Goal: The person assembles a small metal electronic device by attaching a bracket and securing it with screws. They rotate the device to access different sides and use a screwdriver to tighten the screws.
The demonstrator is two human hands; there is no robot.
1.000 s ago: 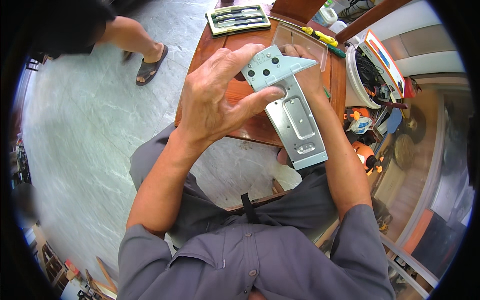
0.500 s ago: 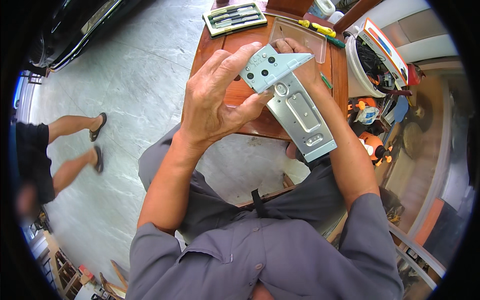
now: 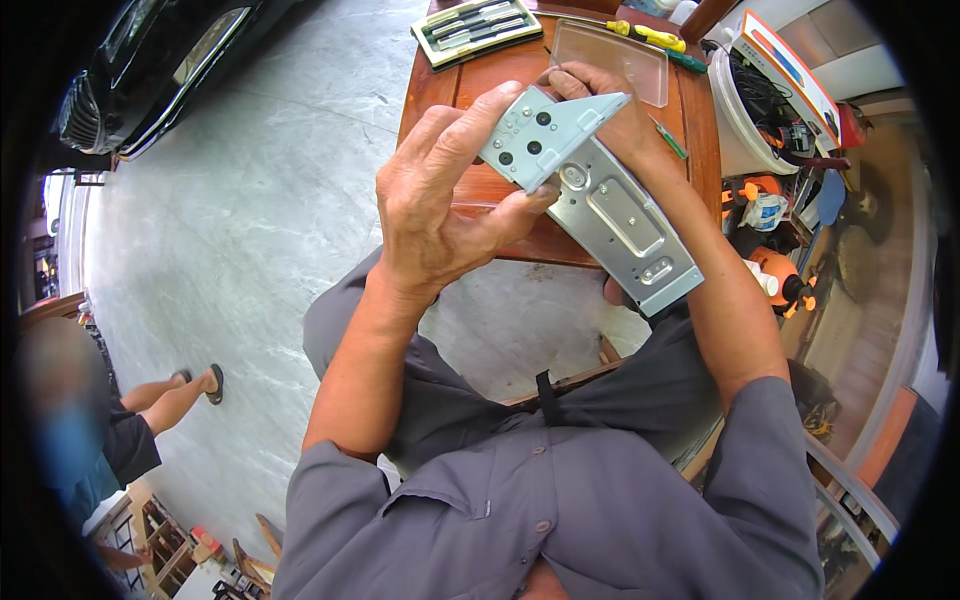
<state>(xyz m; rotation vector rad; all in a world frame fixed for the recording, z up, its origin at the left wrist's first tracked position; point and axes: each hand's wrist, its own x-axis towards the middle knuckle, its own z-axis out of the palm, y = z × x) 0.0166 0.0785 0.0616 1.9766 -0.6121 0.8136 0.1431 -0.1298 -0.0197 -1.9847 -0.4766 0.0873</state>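
Observation:
I hold a long grey metal bracket (image 3: 625, 220) with a folded triangular end plate (image 3: 540, 135) pierced by several holes, raised above my lap in front of a small wooden table (image 3: 480, 75). My left hand (image 3: 440, 205) grips the plate's near edge, thumb below and fingers over its face. My right hand (image 3: 600, 100) clasps the bracket's far end from behind; most of it is hidden by the metal.
On the table lie a green tray of tools (image 3: 478, 28), a clear plastic lid (image 3: 612, 60) and a yellow-handled screwdriver (image 3: 650, 36). A white bucket of gear (image 3: 755, 105) stands at right. Another person (image 3: 120, 430) stands at lower left; a dark car (image 3: 150, 70) is parked upper left.
The bracket's long end has swung slightly outward in my hands. The view has tilted, and the other person now appears lower on the left.

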